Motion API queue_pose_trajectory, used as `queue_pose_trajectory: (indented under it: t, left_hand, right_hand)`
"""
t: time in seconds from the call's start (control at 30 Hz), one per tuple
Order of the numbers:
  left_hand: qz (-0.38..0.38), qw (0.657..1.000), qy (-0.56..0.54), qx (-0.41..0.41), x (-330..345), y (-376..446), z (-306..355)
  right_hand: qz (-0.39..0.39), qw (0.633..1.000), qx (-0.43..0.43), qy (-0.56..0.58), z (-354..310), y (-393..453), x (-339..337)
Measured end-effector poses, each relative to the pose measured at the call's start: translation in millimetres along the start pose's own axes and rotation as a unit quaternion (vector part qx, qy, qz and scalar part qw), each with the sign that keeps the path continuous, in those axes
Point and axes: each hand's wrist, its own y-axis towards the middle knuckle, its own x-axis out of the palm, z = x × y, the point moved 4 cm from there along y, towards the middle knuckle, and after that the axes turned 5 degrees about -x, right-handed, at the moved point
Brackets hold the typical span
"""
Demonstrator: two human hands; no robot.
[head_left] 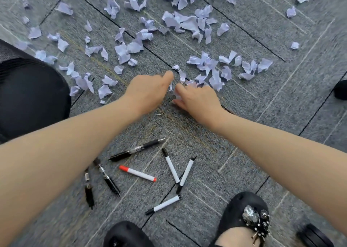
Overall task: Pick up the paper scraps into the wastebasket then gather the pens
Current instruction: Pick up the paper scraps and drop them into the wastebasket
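At my far left sits the black wastebasket (28, 96), well apart from most of the paper scraps (187, 23) strewn over the carpet (281, 100). My left hand (148, 92) is curled, though I cannot tell if it holds anything; my right hand (199, 98) curls around a few scraps beside it. The pens (150, 171) lie near my shoes (246, 214). Light scraps could slip from a loose grip on the way to the basket.

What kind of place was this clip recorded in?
Probably an office or similar workroom: grey carpet tiles cover the floor, torn paper scraps lie scattered, and whiteboard markers and pens lie near the person's feet.
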Motion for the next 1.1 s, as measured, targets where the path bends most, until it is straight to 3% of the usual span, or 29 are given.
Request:
queue_pose_trajectory:
  t: [0.1, 0.17, 0.23, 0.4, 0.53, 0.63, 0.77, 0.93, 1.1]
  left_hand:
    - [-0.031, 0.997, 0.06, 0.026, 13, 4, 2]
    - [-0.037, 0.995, 0.089, 0.029, 20, 3, 0]
    - [-0.035, 0.992, 0.109, 0.05, 23, 4, -2]
    - [-0.079, 0.985, 0.114, 0.106, 20, 6, -11]
    - [-0.077, 0.986, 0.078, 0.123, 13, 7, -11]
    - [-0.033, 0.995, 0.006, 0.089, -2, 17, 3]
    - [-0.04, 0.991, 0.032, 0.122, -14, 40, 26]
    - [-0.035, 0.992, 0.04, 0.114, -10, 63, 28]
    - [-0.054, 0.989, 0.089, 0.106, -5, 62, 32]
  right_hand:
    - [0.03, 1.0, -0.005, -0.007, 1, 3, 0]
    - [0.044, 0.997, -0.001, 0.069, 6, -3, -1]
    - [0.071, 0.987, 0.026, 0.143, 15, -18, -4]
    - [0.142, 0.96, 0.12, 0.207, 32, -44, -26]
    - [0.133, 0.963, 0.135, 0.191, 50, -32, -31]
    - [0.084, 0.981, 0.096, 0.149, 54, -17, -25]
    - [-0.003, 0.998, 0.041, 0.04, 47, -15, -5]
    - [0.032, 0.999, -0.014, -0.036, 49, -16, 3]
    - [0.038, 0.999, -0.033, -0.008, 53, -4, 1]
